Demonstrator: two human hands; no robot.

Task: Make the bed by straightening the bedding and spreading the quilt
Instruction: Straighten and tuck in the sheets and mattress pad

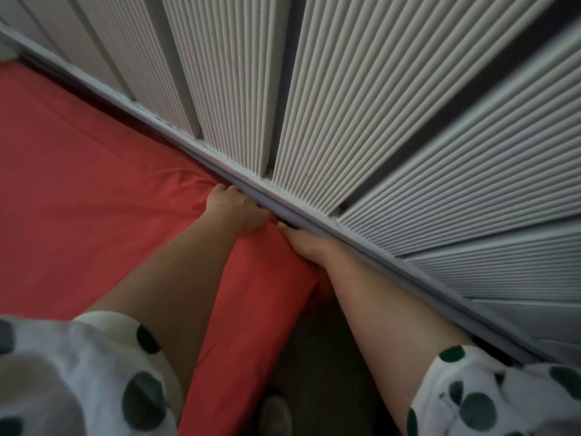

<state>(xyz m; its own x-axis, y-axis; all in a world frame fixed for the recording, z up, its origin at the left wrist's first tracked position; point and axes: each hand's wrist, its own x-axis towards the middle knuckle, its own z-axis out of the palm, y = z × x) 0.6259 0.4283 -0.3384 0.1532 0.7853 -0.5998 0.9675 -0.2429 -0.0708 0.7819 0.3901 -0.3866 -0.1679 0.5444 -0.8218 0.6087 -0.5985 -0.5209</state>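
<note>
Ribbed white wall panels [330, 99] fill the upper frame above a grey rail [220, 165]. The red sheet [78, 184] covers the bed at lower left, its far edge running diagonally along the rail. The left hand [234, 209] grips a fold at that edge, centre frame. The right hand [303, 247] is just beside it with its fingers hidden, so its grip cannot be determined. No quilt is in view.
</note>
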